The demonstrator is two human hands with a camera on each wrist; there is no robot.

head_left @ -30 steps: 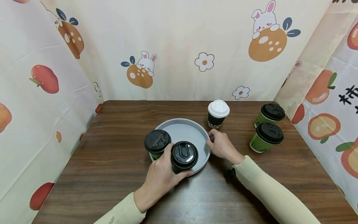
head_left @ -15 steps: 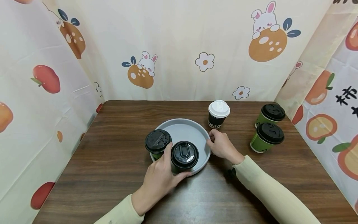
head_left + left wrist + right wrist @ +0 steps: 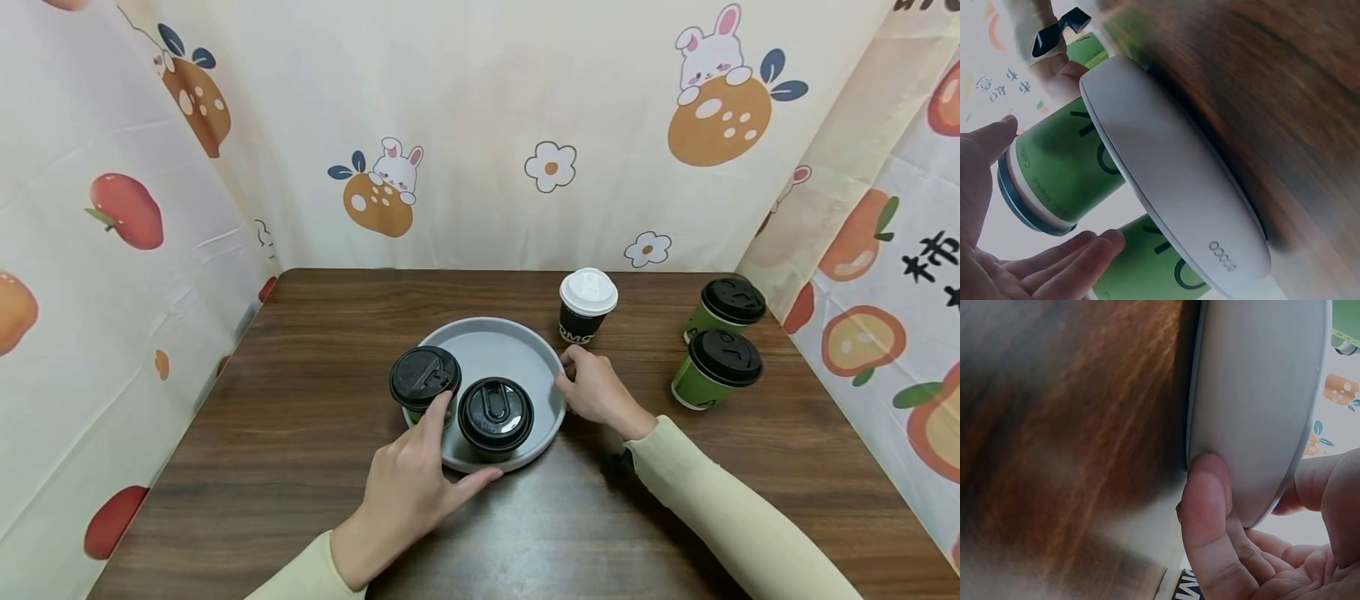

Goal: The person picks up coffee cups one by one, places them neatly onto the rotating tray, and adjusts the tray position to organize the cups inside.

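A round grey tray (image 3: 504, 346) carries two green coffee cups with black lids: the near cup (image 3: 496, 417) and the left cup (image 3: 425, 377). My left hand (image 3: 405, 487) is spread around the near cup's side, thumb by the tray's front rim and fingers between the two cups. In the left wrist view, gaps show between that hand and the near cup (image 3: 1063, 165). At the tray's right edge, my right hand (image 3: 597, 393) pinches the rim. The right wrist view shows its fingers against the tray's outer wall (image 3: 1257, 394), the thumb at the rim.
Just behind the tray's right side stands a black paper cup with a white lid (image 3: 588, 304). Two more green cups with black lids, a front one (image 3: 717, 371) and a back one (image 3: 726, 308), are at the right of the wooden table (image 3: 322, 333). Printed curtains surround the table.
My left hand has loosened from the near cup and drawn back toward the lower left. That cup stays on the tray. The right hand keeps its place at the rim.
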